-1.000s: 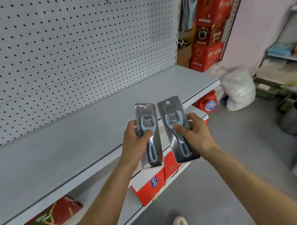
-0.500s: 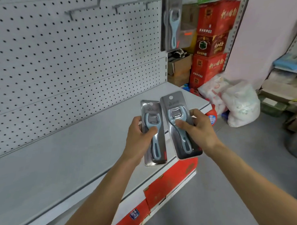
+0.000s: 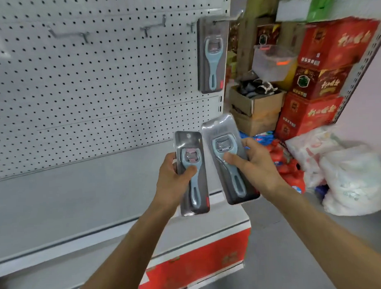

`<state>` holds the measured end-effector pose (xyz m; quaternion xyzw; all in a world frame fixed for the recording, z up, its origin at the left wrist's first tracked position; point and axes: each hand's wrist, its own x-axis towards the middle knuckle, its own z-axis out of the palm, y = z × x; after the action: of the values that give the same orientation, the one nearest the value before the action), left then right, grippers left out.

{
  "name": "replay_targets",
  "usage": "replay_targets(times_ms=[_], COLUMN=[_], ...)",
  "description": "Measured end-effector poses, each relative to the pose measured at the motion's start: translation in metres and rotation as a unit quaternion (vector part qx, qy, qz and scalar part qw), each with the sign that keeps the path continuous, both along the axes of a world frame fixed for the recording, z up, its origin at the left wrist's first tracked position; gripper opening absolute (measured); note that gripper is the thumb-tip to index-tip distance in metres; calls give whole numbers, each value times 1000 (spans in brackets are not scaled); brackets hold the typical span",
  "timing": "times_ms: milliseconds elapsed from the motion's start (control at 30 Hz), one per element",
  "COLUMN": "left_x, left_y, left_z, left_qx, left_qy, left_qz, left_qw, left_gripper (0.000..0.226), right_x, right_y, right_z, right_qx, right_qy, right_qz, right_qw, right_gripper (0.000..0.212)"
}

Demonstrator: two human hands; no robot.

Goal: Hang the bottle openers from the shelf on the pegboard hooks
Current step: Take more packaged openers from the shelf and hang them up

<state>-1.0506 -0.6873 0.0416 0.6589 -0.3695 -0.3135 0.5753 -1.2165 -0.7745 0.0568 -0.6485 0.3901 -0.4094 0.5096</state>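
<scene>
Left hand (image 3: 173, 177) gripped one packaged bottle opener (image 3: 192, 172), thumb across the front; right hand (image 3: 255, 163) held a second pack (image 3: 228, 158), tilted, just beside it. Both hung over the shelf (image 3: 79, 202), well below the pegboard (image 3: 96, 82). One opener (image 3: 212, 55) was already up on the far-right hook. Empty hooks (image 3: 153, 26) sat high, w/ small hang holes in the card tops, so a miss could've dropped a pack.

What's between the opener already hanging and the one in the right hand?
Head view: only bare white pegboard edge separates the hanging blue carded opener from the right hand's opener.
</scene>
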Motion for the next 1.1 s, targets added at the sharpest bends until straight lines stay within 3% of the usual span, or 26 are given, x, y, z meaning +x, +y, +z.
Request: replay_targets(times_ms=[233, 667, 967, 1100], left_x=[-39, -42, -32, -33], left_y=[-31, -65, -80, -81], left_z=[21, 85, 128, 132], left_qx=[-44, -122, -152, -164], left_qy=[32, 8, -50, -36], left_qz=[100, 86, 78, 80], left_qw=[993, 989, 984, 982], left_gripper=[28, 26, 28, 28], right_x=[-22, -24, -12, -5], right_y=[-40, -71, -88, -99], right_z=[20, 81, 120, 132], right_qx=[-18, -143, -177, -179], right_qy=[-39, -101, -140, -153], right_qz=[49, 56, 21, 20], right_qw=[998, 983, 974, 972], right_gripper=[19, 12, 16, 15])
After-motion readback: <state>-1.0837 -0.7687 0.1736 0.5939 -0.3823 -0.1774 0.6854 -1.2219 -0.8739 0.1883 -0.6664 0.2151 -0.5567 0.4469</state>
